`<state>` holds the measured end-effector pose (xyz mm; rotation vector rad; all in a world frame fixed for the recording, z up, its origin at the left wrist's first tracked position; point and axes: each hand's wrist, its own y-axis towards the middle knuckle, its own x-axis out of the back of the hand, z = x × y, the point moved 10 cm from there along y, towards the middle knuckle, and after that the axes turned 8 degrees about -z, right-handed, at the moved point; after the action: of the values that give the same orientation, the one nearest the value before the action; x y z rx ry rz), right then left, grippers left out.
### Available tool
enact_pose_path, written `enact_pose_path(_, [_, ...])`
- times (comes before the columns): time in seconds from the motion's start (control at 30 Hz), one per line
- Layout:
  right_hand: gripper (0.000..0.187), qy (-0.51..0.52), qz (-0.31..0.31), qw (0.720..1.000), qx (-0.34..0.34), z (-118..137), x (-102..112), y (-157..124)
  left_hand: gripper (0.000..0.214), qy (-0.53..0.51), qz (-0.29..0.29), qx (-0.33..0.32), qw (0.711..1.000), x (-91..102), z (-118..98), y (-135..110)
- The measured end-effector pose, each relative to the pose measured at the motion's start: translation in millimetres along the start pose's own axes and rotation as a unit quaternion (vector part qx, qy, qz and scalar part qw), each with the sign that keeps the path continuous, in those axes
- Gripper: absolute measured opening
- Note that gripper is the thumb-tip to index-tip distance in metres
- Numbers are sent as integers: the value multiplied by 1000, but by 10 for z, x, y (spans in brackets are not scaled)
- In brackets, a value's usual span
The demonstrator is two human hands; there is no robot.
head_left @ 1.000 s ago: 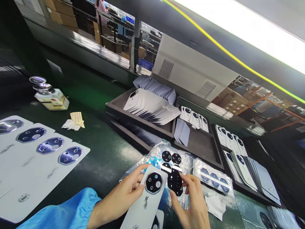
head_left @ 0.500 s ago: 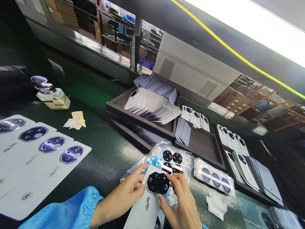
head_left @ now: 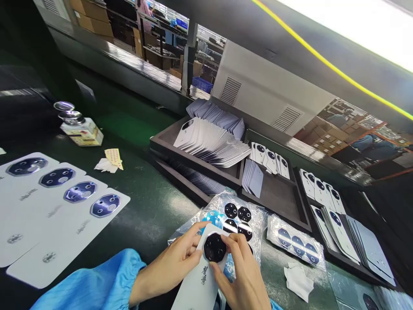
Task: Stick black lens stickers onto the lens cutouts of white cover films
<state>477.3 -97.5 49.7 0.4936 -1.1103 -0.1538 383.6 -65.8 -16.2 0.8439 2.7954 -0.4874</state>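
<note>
My left hand (head_left: 171,265) grips the left edge of a white phone back cover (head_left: 195,286) with dark lettering, tilted on the green bench. Thumb and fingers of my right hand (head_left: 243,271) pinch the edges of a black camera lens plate (head_left: 214,247). That plate sits over the octagonal camera area near the cover's top, inside its shiny rim. Part of another phone cover shows beneath, mostly hidden. Just behind my hands, a clear plastic sheet (head_left: 256,207) carries several black lens plates (head_left: 244,214) and some blue film pieces (head_left: 213,218).
Left lie several white covers (head_left: 67,224) with camera plates, near a pump bottle (head_left: 82,131) and crumpled paper (head_left: 106,165). Dark trays (head_left: 284,202) of phone covers stand behind and right. A bagged strip of lens plates (head_left: 297,242) and a white wipe (head_left: 298,282) are at right.
The black lens plate has moved left in my right hand, from overlapping the camera area's right side to lying over it. The camera view has shifted slightly.
</note>
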Motion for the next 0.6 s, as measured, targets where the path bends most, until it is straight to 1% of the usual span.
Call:
enact_pose_path(0.13, [38,-3,8,1000,-2,4,-16,4,54,-16,-1,-11,1000,0,7,5])
enact_pose_path(0.33, [40,9,25,1000,-6,5,-19,29,58,19,4,6,1000,-2,-10,4])
enact_pose_path(0.43, [43,19,36,999,-6,-3,-36,31,60,19,8,10,1000,-10,-20,1])
enact_pose_path(0.6, [43,28,20,999,9,-1,-36,28,59,9,17,2,1000,-25,-28,5])
